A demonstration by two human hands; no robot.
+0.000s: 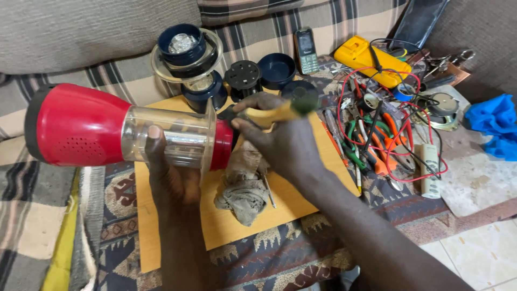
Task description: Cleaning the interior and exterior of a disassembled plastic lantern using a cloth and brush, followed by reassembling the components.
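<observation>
Head cam, looking steeply down, close-up on hands.

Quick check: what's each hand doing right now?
Left hand: closed around the clear middle of the red lantern.
Right hand: closed on a yellow-handled tool held at the lantern's end.

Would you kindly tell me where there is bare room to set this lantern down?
The wooden board is bare along its near edge, below the rag, and at its left strip under the left hand. The tiled floor at lower right is also free. Right of the right hand, tools and wires crowd the mat.
</observation>
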